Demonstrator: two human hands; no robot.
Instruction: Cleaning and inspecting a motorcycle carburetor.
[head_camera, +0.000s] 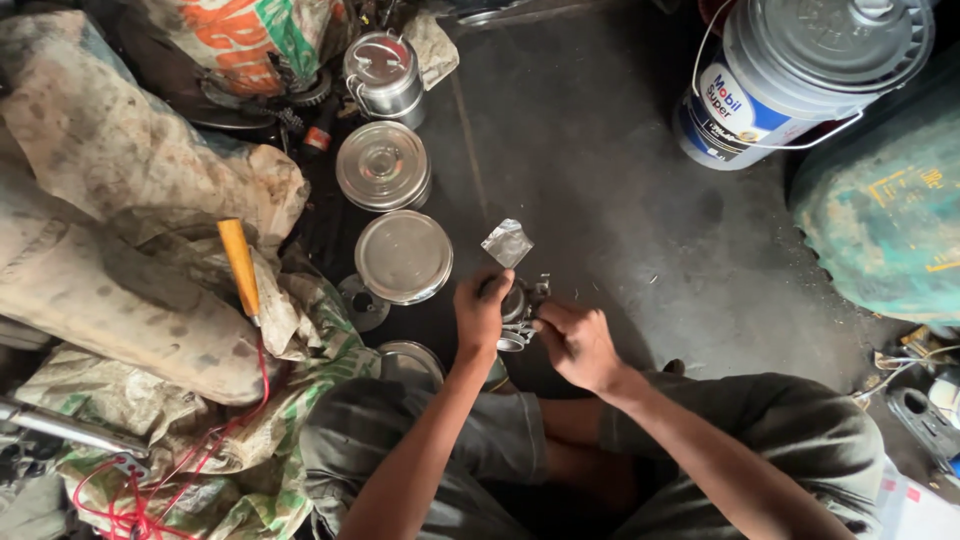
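I sit on a dark floor with my knees spread. Both hands hold a small grey metal engine part, like a carburettor, just above the floor. My left hand grips its left side with fingers curled over the top. My right hand closes on its right and lower side. A small shiny square of foil or plastic lies on the floor just beyond the part.
Round steel tins stand in a row to the left of my hands. Dirty sacks, an orange-handled tool and red wire lie at left. A grey lidded bucket and a green drum stand at right.
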